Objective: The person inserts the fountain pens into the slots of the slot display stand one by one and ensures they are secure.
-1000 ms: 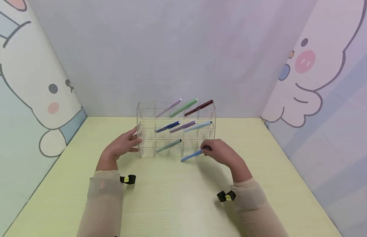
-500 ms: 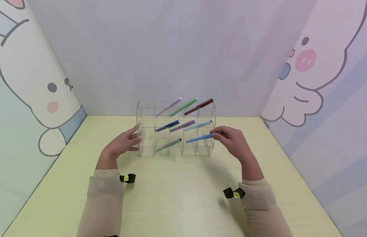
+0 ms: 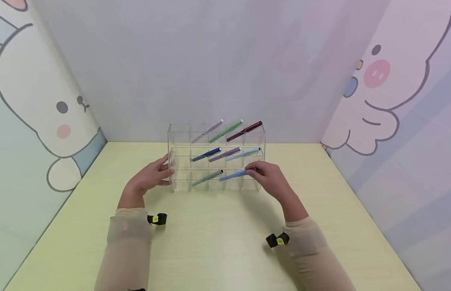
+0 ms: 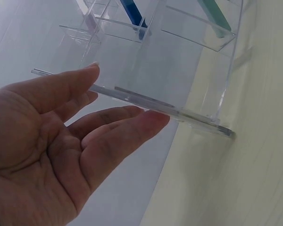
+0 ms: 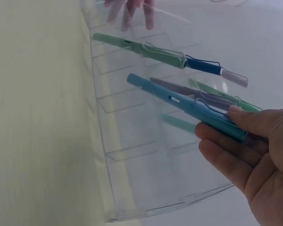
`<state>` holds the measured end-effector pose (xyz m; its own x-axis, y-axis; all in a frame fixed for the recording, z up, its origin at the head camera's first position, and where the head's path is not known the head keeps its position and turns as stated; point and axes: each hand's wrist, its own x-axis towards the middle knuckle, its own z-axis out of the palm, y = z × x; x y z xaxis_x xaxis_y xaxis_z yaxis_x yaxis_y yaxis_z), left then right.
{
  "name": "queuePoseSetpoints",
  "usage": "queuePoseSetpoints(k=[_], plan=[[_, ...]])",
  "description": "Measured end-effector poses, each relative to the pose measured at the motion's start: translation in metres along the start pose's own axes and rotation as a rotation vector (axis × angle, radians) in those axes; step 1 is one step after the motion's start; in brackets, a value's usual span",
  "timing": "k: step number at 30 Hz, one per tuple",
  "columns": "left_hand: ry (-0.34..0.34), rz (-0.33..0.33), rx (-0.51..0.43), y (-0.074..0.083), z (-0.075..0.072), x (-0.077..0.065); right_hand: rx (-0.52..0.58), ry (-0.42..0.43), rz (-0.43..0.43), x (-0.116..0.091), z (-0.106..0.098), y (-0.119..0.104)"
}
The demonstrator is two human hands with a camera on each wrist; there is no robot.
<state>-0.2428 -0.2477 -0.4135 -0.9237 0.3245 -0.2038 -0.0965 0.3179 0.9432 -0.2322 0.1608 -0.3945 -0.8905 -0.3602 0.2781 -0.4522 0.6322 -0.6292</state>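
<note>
A clear acrylic pen rack (image 3: 180,184) with three tiers stands near the back wall. My left hand (image 3: 151,178) rests on its left side panel, fingers extended and fingertips touching it; the left wrist view shows this contact close up. My right hand (image 3: 266,174) pinches a blue pen (image 3: 232,175) near its clip end, between thumb and fingers. The pen slants at the lowest tier, its free end pointing left, right of a grey-green pen (image 3: 207,178). In the right wrist view its whole barrel (image 5: 155,90) shows before the rack; whether it touches a divider, I cannot tell.
On the top tier lean lilac (image 3: 208,131), green (image 3: 226,131) and dark red (image 3: 244,131) pens. The middle tier bears dark blue (image 3: 206,154), purple (image 3: 225,154) and light blue (image 3: 243,154) pens. A pale wooden table (image 3: 210,242) lies beneath; cartoon-printed walls (image 3: 218,60) surround it.
My right hand has raised the blue pen from below the lowest tier, moved it right, then brought it back left and slightly down. My left hand has stayed on the rack's side.
</note>
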Motion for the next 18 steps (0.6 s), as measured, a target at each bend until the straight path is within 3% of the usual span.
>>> queuePoseSetpoints(k=[18], plan=[[-0.001,0.008,0.006,0.001,0.000,0.000,-0.067,-0.053,-0.075,0.006,0.035,-0.005]])
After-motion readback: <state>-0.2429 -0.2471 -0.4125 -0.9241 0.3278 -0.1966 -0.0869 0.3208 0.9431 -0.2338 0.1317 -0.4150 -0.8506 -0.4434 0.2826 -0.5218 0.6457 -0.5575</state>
